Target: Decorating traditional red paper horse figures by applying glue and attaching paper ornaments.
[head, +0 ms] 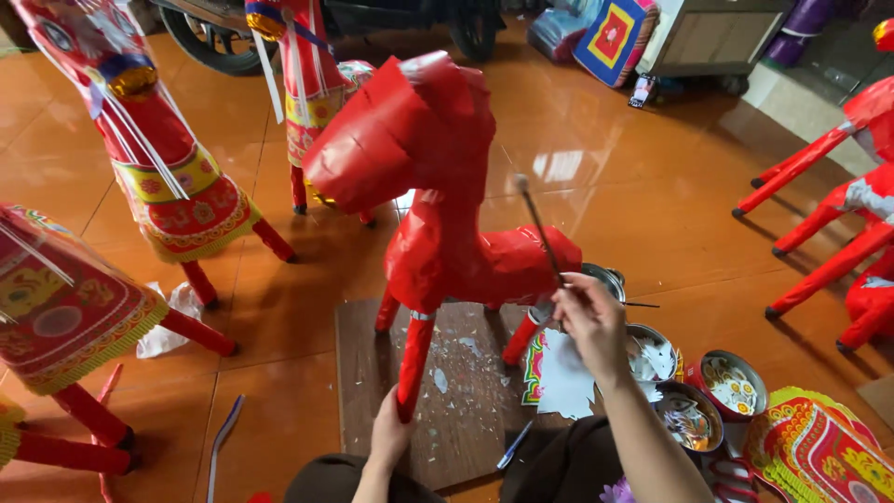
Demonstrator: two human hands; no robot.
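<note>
red horse's foreleg foot (406, 410) hidden by left hand (389, 436), brush tip (521, 183) blurred

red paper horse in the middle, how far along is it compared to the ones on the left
Done: the red paper horse is fully wrapped in red and stands on the wooden board. In hand: the left hand grips its front leg while the right hand holds a thin brush near its back. Left: it has none of the patterned trim worn by the decorated horses.

A single head-worn camera looks steeply down and forward from above the seated person, at close range over the dark wooden board (466, 410) on the glossy orange tiled floor (652, 205). The view faces the far wall; no second view is available to share the scene.
</note>
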